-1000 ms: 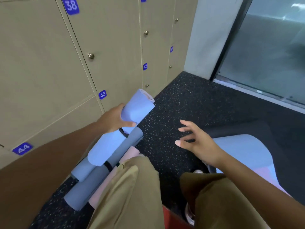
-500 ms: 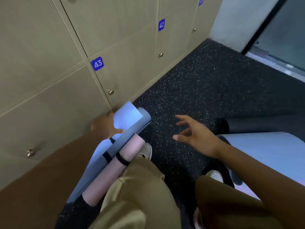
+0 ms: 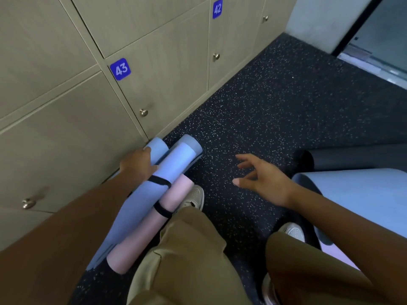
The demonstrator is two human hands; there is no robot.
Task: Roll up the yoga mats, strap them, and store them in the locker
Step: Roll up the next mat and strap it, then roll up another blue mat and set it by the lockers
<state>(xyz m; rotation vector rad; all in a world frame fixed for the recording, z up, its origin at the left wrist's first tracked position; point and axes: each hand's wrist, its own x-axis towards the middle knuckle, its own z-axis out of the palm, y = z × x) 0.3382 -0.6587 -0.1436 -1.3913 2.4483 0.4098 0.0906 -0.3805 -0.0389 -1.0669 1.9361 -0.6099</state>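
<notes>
- left hand [image 3: 137, 164] grips the blue rolled mat [image 3: 154, 186] — pink rolled mat [image 3: 154, 214] just beside it, at its 4 o'clock;
- right hand [image 3: 262, 179] hovers over the floor [image 3: 275, 102], fingers spread wide, holding nothing

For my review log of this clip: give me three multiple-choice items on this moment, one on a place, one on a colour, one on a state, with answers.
1. Where do the rolled mats lie?
A. inside an open locker
B. on the floor by the lockers
C. on a bench

2. What colour is the strapped mat nearest the person's shoe?
A. pink
B. green
C. black

3. The right hand is:
A. gripping a strap
B. turning a knob
C. open, holding nothing

Answers:
1 B, the blue mat lies below closed locker 43.
2 A, the pink mat beside the shoe.
3 C, the right hand has spread fingers over the floor.
</notes>
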